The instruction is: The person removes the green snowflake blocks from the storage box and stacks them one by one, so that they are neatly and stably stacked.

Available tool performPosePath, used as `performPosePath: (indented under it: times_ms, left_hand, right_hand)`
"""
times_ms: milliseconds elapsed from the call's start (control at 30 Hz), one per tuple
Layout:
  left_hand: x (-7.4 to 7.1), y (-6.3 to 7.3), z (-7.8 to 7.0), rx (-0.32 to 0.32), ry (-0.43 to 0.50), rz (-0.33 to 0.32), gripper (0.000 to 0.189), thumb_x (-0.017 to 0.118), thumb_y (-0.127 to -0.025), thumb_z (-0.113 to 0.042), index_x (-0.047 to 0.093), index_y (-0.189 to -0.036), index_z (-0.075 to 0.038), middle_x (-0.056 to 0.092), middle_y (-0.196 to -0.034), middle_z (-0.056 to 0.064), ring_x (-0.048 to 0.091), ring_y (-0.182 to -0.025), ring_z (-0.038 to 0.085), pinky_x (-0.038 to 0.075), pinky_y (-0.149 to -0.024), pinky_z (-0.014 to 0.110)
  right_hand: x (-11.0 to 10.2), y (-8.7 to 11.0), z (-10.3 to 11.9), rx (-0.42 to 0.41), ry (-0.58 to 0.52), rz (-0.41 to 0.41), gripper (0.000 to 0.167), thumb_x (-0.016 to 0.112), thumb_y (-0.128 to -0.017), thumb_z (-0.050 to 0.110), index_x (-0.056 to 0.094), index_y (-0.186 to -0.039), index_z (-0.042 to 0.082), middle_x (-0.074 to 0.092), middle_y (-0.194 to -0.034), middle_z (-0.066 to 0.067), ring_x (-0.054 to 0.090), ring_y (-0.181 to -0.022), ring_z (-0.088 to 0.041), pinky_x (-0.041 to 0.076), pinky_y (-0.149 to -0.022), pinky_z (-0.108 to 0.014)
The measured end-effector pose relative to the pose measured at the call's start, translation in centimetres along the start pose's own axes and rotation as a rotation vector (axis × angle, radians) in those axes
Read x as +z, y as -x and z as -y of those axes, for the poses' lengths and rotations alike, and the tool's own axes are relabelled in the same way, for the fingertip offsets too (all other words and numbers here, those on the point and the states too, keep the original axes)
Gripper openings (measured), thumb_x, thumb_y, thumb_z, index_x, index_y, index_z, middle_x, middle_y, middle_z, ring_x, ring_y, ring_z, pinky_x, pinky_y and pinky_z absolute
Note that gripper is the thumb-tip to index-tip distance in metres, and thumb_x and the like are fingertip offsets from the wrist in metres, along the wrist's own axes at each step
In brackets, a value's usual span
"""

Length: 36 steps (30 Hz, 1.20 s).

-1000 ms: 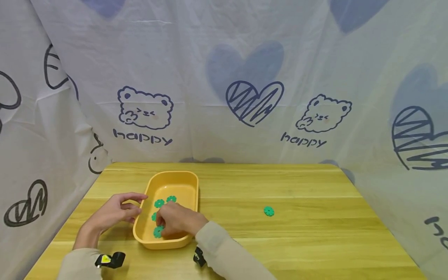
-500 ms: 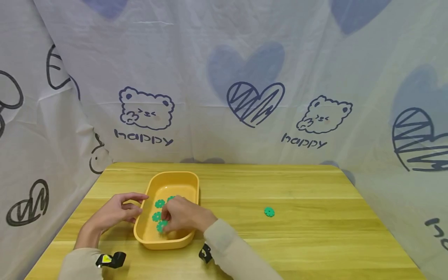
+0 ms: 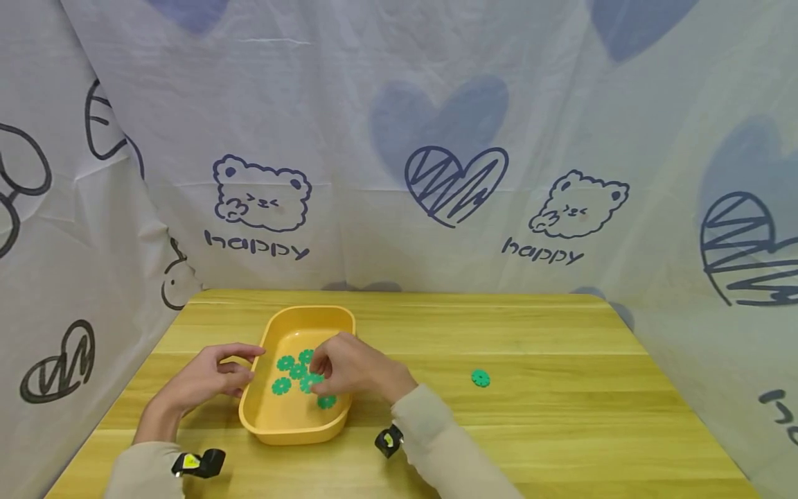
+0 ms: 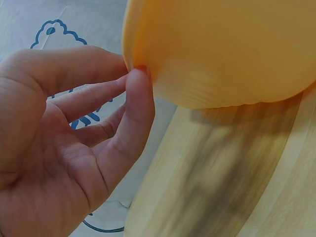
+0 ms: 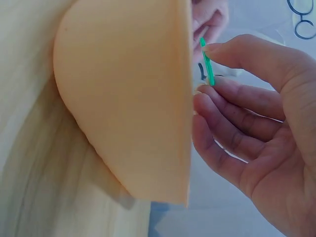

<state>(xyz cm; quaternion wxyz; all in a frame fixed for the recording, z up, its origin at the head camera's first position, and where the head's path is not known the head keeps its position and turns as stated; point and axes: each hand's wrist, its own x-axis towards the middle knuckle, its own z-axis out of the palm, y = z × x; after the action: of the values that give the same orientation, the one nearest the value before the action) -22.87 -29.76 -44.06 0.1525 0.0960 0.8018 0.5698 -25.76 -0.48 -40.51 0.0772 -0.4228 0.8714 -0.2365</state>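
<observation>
A yellow tray (image 3: 293,436) stands on the left half of the table with several green snowflake discs (image 3: 282,386) lying flat inside. My left hand (image 3: 208,378) is at its left rim; in the left wrist view the thumb and a finger pinch the tray's edge. Over the tray's right side, my right hand (image 3: 355,364) pinches a green snowflake disc (image 5: 208,64) between thumb and index finger, seen edge-on in the right wrist view. The other right fingers are loosely bent. One more disc (image 3: 327,402) shows below that hand.
A single green snowflake disc (image 3: 480,378) lies on the wooden table (image 3: 561,430), well right of the tray. Behind and beside the table hangs a pale printed cloth (image 3: 374,235).
My right hand has shifted right and slightly back across the tray, uncovering more discs, with a disc moving along at its fingertips. My left hand and the tray have kept their place.
</observation>
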Motion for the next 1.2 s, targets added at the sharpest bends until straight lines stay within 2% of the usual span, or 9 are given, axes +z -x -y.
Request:
performPosePath:
  times_ms: [200, 567, 767, 1000, 1200]
  left_hand:
    - [-0.1, 0.0, 0.1, 0.008, 0.006, 0.000, 0.059, 0.066, -0.097, -0.008, 0.043, -0.148, 0.011, 0.047, -0.140, 0.034, 0.069, -0.091, 0.014, 0.063, -0.074, 0.036]
    - [-0.2, 0.1, 0.0, 0.009, -0.005, -0.009, 0.058, 0.066, -0.097, -0.008, 0.044, -0.148, 0.011, 0.050, -0.136, 0.033, 0.069, -0.090, 0.014, 0.063, -0.073, 0.036]
    - [-0.3, 0.1, -0.1, 0.007, 0.003, -0.010, 0.059, 0.066, -0.097, -0.008, 0.044, -0.148, 0.011, 0.048, -0.140, 0.034, 0.069, -0.091, 0.014, 0.063, -0.073, 0.035]
    - [-0.3, 0.1, -0.2, 0.000, -0.020, -0.015, 0.058, 0.066, -0.096, -0.008, 0.045, -0.147, 0.011, 0.050, -0.134, 0.031, 0.068, -0.087, 0.013, 0.063, -0.074, 0.036]
    - [0.0, 0.1, -0.2, 0.004, -0.025, -0.011, 0.057, 0.066, -0.096, -0.008, 0.046, -0.146, 0.011, 0.051, -0.131, 0.029, 0.068, -0.087, 0.013, 0.063, -0.073, 0.037]
  right_hand:
    - [-1.3, 1.3, -0.8, 0.044, -0.045, -0.021, 0.021, 0.082, -0.087, 0.019, 0.078, -0.102, 0.005, 0.077, -0.098, -0.005, 0.059, -0.078, 0.000, 0.050, -0.073, -0.010]
    - [-3.2, 4.0, -3.0, 0.025, -0.083, -0.102, 0.017, 0.082, -0.086, 0.016, 0.078, -0.099, 0.005, 0.076, -0.094, -0.005, 0.067, -0.081, -0.011, 0.054, -0.074, -0.015]
    - [-3.9, 5.7, -4.4, 0.048, -0.095, -0.127, 0.017, 0.081, -0.087, 0.016, 0.079, -0.101, 0.006, 0.077, -0.096, -0.005, 0.067, -0.081, -0.011, 0.056, -0.075, -0.019]
    - [-4.8, 7.9, -6.1, 0.097, -0.137, -0.167, 0.017, 0.080, -0.087, 0.020, 0.079, -0.100, 0.008, 0.077, -0.095, -0.004, 0.071, -0.086, -0.020, 0.056, -0.076, -0.022]
    - [-5.5, 10.8, -7.9, 0.177, -0.152, -0.205, 0.018, 0.081, -0.087, 0.023, 0.078, -0.099, 0.010, 0.076, -0.095, -0.004, 0.070, -0.086, -0.017, 0.058, -0.079, -0.027]
